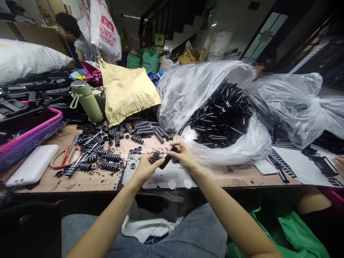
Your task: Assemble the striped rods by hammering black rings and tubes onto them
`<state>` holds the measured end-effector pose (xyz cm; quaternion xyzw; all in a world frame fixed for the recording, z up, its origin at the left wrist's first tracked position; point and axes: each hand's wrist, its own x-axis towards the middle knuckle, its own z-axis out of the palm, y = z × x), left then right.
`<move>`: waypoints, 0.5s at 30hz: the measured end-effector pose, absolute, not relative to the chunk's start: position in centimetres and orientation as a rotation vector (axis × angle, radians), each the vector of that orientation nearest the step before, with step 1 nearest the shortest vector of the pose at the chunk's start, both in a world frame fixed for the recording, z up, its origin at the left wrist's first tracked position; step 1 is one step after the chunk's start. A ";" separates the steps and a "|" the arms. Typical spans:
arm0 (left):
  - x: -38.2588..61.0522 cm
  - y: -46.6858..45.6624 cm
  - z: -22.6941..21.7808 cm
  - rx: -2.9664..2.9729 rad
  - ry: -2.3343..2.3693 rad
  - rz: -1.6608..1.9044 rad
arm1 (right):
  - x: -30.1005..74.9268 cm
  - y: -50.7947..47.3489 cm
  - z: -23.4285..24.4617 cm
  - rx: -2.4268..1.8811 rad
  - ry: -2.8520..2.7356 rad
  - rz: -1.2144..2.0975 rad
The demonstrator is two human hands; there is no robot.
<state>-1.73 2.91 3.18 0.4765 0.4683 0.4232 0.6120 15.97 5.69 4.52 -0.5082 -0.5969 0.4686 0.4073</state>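
Above a light mat (161,182) at the table's front, my left hand (145,168) is closed on a short black-and-white studded roller (154,157). Just to its right, my right hand (185,154) pinches a dark, flat plastic piece (165,162), whose lower end comes close to my left fingertips. Whether that piece touches the roller I cannot make out. Similar studded rollers (110,165) lie in a heap to the left, some with thin metal rods sticking out. Small black discs (133,166) and tiny dark bits are scattered around them.
Red-handled scissors (66,157), a white case-like object (32,165) and a pink-rimmed basket (57,114) are on the left. Behind stand a green bottle (90,104) and a yellow sack (129,91). A clear bag (177,107) spills black parts (220,114). Another person's hand (339,165) shows at far right.
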 end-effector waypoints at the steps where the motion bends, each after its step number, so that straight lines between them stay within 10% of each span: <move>1: -1.5 2.9 3.3 1.058 1.052 0.920 | 15.4 4.7 4.4 -1.268 -1.506 1.208; 8: -1.2 2.0 2.9 0.843 1.020 0.914 | 14.3 1.0 4.4 -1.240 -2.148 0.501; 15: -1.1 1.5 3.1 0.718 0.851 1.078 | 13.5 -0.6 4.6 -1.074 -2.231 0.578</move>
